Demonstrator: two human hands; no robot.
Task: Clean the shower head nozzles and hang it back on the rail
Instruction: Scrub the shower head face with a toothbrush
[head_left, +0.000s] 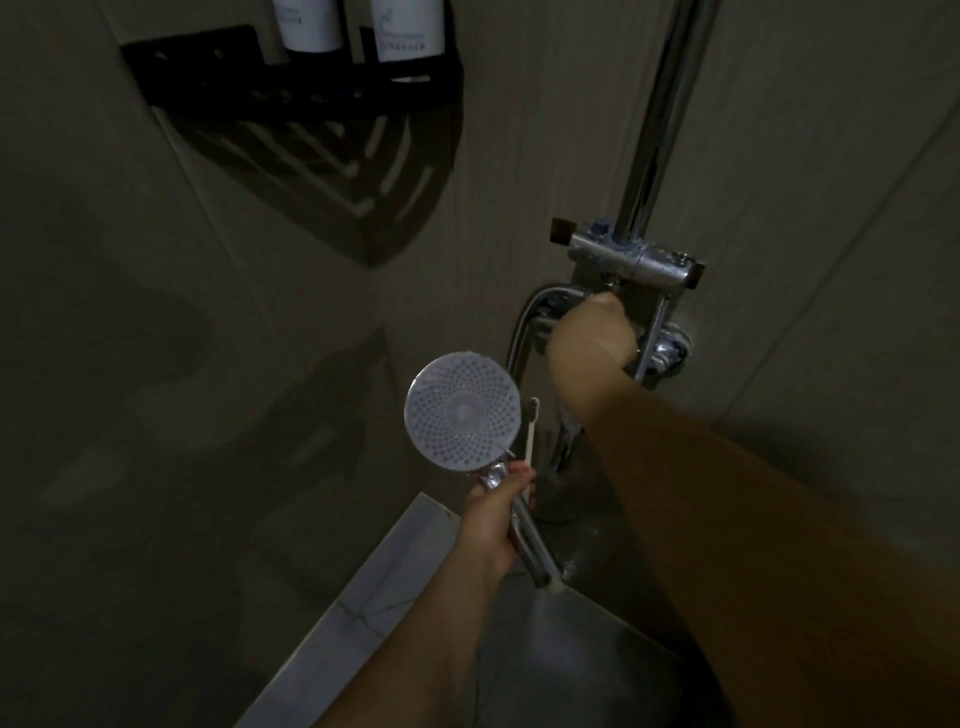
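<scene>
**Shower head held in the left hand, right hand up at the valve**

While the left hand (496, 512) reaches forward with its fingers curled around the chrome handle, it holds the shower head (462, 413) upright, with the round nozzle face turned toward the camera. The same grip also pinches one white toothbrush (531, 434), which stands just beside the right edge of the head. Farther left and higher, one black corner shelf (270, 88) on the wall carries two white bottles (311, 26), side by side. To the right, the right hand (592, 338) is raised to the underside of the chrome valve (631, 257); its back faces the camera and the fingers are hidden, so I cannot tell whether it grips anything. One chrome rail (660, 114) rises from the valve, well apart from the shower head. One metal hose (522, 332) curves down just left of this hand.
</scene>
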